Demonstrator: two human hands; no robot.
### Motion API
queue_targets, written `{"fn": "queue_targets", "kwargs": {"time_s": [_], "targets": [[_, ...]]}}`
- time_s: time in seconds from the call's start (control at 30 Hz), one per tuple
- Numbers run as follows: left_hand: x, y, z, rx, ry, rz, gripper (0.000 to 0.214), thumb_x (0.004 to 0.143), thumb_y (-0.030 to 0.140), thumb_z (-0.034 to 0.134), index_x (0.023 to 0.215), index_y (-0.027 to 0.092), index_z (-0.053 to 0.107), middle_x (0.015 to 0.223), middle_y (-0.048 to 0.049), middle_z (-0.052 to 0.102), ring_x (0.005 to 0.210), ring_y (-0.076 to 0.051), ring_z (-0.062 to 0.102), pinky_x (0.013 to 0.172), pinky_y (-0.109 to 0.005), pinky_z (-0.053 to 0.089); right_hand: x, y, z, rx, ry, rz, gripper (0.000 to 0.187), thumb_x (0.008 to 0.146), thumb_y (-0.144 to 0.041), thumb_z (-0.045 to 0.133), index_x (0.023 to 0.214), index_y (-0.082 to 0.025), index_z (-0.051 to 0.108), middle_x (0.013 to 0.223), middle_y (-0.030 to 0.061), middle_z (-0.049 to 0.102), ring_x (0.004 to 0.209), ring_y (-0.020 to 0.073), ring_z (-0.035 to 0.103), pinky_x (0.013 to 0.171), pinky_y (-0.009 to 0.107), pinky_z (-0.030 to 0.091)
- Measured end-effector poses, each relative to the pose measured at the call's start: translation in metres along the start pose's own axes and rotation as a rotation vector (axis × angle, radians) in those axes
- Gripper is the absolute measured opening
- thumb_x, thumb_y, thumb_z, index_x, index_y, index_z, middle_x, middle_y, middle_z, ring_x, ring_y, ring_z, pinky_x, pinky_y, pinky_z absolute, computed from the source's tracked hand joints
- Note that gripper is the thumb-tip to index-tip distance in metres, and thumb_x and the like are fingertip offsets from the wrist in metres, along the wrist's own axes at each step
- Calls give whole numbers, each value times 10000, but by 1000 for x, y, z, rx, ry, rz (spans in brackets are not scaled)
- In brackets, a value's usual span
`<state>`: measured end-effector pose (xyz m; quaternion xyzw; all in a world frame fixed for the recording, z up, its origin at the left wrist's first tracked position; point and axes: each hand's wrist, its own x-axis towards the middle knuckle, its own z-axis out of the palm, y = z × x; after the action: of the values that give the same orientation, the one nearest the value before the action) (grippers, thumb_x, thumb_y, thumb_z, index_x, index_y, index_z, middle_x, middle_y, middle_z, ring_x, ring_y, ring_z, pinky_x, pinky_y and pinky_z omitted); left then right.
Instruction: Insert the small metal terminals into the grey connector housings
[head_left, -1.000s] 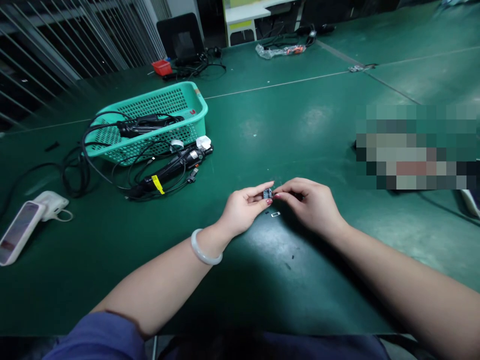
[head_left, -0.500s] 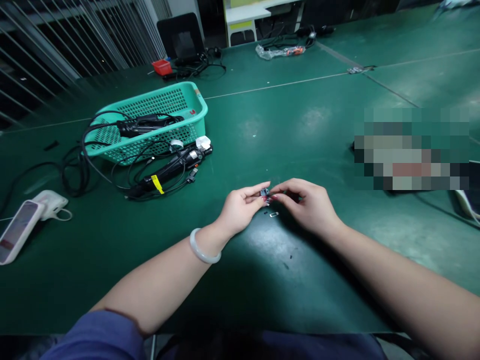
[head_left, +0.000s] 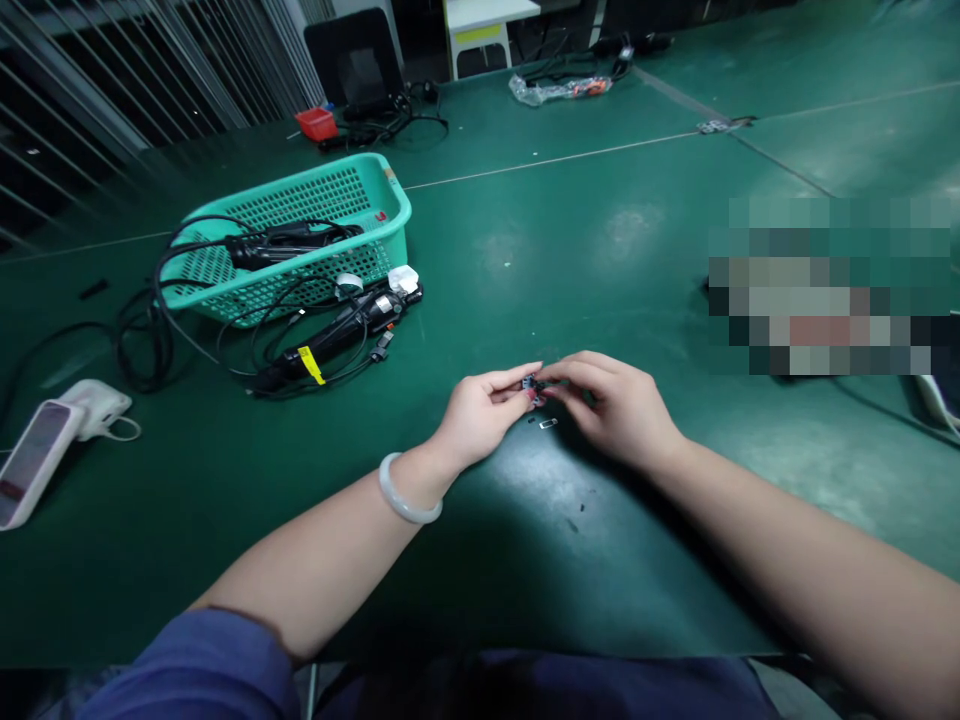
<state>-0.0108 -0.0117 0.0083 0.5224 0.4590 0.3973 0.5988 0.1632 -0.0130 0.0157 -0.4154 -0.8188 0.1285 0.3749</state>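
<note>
Between the fingertips of both hands is a small dark part with grey-blue edges (head_left: 529,382), too small to name. My left hand (head_left: 484,415) pinches it from the left, between thumb and fingers. From the right, my right hand (head_left: 619,405) has thumb and forefinger drawn together at the same part; whether it grips that part or another tiny piece is hidden. Just below the fingertips, a small pale rectangular frame (head_left: 549,424) lies on the green table (head_left: 465,560), with a tiny black bit (head_left: 532,421) beside it.
To the left stands a turquoise basket (head_left: 401,225) with black cabled gear inside. A black cabled tool (head_left: 337,335) with a yellow tag lies before it. A white-cased phone (head_left: 41,455) is at far left. A blurred-out patch (head_left: 821,300) covers something at right. Dark specks (head_left: 583,508) dot the front.
The fingertips of my right hand have closed in slightly on the small part, and its fingers are bent a little more. The whole view has shifted slightly; my left hand keeps its pinch.
</note>
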Motion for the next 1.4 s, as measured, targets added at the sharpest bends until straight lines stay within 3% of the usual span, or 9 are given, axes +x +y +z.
{"fn": "queue_targets", "kwargs": {"time_s": [0.17, 0.43, 0.57, 0.97, 1.23, 1.4], "targets": [[-1, 1, 1, 0, -3, -13, 431, 743, 236, 670, 1166, 160, 638, 1080, -92, 716, 971, -212, 686, 986, -401, 486, 1, 1, 0, -40, -10, -19, 196, 854, -144, 528, 898, -201, 710, 904, 52, 700, 808, 169, 647, 714, 295, 516], [1, -2, 1, -41, -64, 10, 557, 714, 174, 681, 1259, 152, 565, 1192, -112, 663, 1115, -238, 622, 1031, -403, 450, 4, 8, 3, 262, 33, 400, 71, 768, -212, 646, 760, -214, 716, 784, 18, 708, 752, 169, 645, 722, 308, 506], [1, -4, 1, -10, -66, 32, 538, 736, 196, 664, 1262, 153, 562, 1216, -110, 649, 1134, -237, 611, 1044, -394, 439, 5, 8, 5, 291, 23, 477, 61, 749, -244, 662, 747, -218, 717, 784, 15, 713, 757, 174, 642, 730, 317, 491], [-1, 2, 1, 81, -24, 31, 451, 782, 250, 630, 1222, 156, 595, 1187, -96, 665, 1086, -221, 639, 1029, -387, 454, 3, 2, 4, 140, 9, 323, 127, 796, -285, 642, 738, -192, 705, 743, 31, 690, 686, 154, 605, 640, 288, 463], [0, 2, 0, -66, -21, -67, 461, 762, 190, 646, 1218, 153, 596, 1104, -101, 704, 1005, -209, 675, 1009, -423, 468, 2, 2, 3, 152, 42, 209, 72, 809, -206, 625, 781, -201, 691, 793, 26, 693, 739, 150, 624, 697, 292, 494], [-1, 0, 1, -41, -46, 11, 474, 748, 251, 674, 1210, 168, 605, 1202, -99, 658, 1115, -226, 623, 1063, -419, 419, 2, 4, 4, 111, 10, 202, 112, 839, -229, 578, 759, -208, 652, 787, 27, 671, 745, 165, 618, 702, 312, 486]]}}
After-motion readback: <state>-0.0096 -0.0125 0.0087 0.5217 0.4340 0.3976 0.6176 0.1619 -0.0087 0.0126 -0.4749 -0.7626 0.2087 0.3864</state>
